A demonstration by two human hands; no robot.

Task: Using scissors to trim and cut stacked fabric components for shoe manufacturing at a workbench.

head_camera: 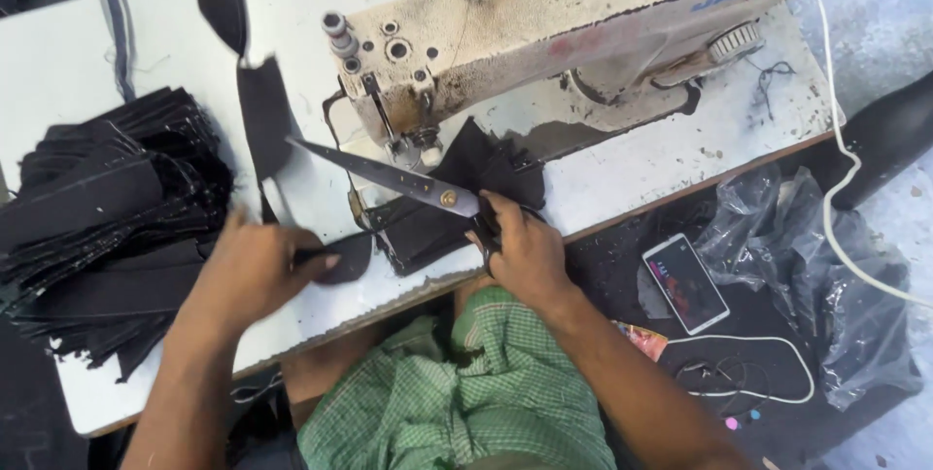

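Head view: your right hand (525,251) grips the scissors (389,174), blades pointing far left beside the sewing machine (544,23). Your left hand (258,271) pinches a dark fabric piece (345,261) on the white table (661,159), right of the stacked dark pieces (97,217).

Right hand (525,254) gripping scissors (389,174), left hand (258,271) on black fabric (345,261)

A single head-worn camera looks steeply down from close above the person's lap onto the white table (632,174) and sewing machine (544,23), with floor clutter showing along the frame's right edge
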